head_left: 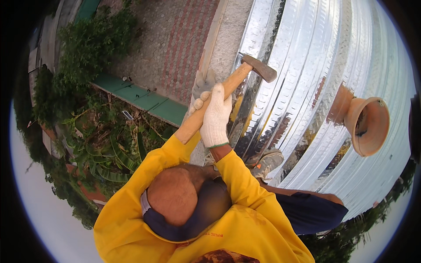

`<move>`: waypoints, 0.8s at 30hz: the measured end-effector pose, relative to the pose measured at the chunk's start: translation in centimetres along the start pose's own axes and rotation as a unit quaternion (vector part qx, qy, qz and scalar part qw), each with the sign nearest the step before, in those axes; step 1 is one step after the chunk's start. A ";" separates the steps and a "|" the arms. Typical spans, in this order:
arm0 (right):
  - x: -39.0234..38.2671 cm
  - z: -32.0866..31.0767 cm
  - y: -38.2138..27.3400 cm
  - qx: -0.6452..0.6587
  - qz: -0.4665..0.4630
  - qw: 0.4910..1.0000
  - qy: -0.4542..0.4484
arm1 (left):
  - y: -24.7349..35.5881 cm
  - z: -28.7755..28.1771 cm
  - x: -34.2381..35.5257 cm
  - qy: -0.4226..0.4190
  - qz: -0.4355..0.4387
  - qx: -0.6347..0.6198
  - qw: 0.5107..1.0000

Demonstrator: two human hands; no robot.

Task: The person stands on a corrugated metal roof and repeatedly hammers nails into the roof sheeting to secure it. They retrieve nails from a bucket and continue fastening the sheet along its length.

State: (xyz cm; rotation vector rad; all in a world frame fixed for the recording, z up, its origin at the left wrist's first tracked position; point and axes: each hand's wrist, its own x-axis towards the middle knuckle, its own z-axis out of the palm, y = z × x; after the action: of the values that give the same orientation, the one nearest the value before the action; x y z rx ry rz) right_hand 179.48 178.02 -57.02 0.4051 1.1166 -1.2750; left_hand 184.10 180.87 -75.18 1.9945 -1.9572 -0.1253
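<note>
My right hand point(217, 116), in a white knit glove, is wrapped round the wooden handle of a hammer point(234, 81), thumb along the handle. Its dark, worn metal head is up and to the right, over the edge of shiny ribbed metal sheets point(302, 57). Beyond the handle is my left hand point(202, 83), in a greyish glove, partly hidden by the handle and the right fingers. Its visible fingers look stretched out beside the pale ledge point(228, 39); whether it touches the ledge I cannot tell.
A terracotta pot point(372, 136) with a wide rim stands on the metal sheets at the right. My shoe point(268, 162) rests by the sheets' near edge. Left of the ledge, far below, are red-and-grey paving point(175, 48), a green wall point(131, 96) and leafy plants point(98, 39).
</note>
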 end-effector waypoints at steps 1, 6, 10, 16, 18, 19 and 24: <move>-0.1 0.1 0.1 -0.002 -0.037 0.999 0.029 | -0.1 0.0 0.0 0.000 -0.001 -0.002 1.000; 0.6 0.1 -0.1 0.033 -0.059 0.996 0.052 | -0.1 -0.4 0.0 0.000 -0.004 -0.004 1.000; 0.9 -0.2 0.1 -0.002 -0.049 0.998 0.030 | -0.1 -0.2 0.0 0.002 -0.006 -0.004 1.000; 0.7 -1.1 -1.4 -0.066 -0.044 0.997 -0.017 | -0.3 0.5 0.5 0.000 -0.019 -0.010 1.000; 0.5 -2.8 -2.4 -0.130 -0.093 0.987 0.012 | -0.2 0.7 0.9 0.004 -0.042 -0.023 0.999; 0.6 -4.0 -2.9 -0.163 -0.141 0.976 0.008 | 0.1 1.1 1.5 0.006 -0.054 -0.032 0.998; 0.6 -9.5 -1.9 -0.304 -0.195 0.933 0.005 | 0.9 -0.6 3.3 -0.112 -0.061 0.003 0.992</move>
State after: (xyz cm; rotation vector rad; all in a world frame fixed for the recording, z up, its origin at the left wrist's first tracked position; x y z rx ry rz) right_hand 173.58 184.45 -61.24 -0.2908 1.5784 -1.1821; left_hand 183.58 177.73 -73.77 2.1876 -1.9651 -0.3890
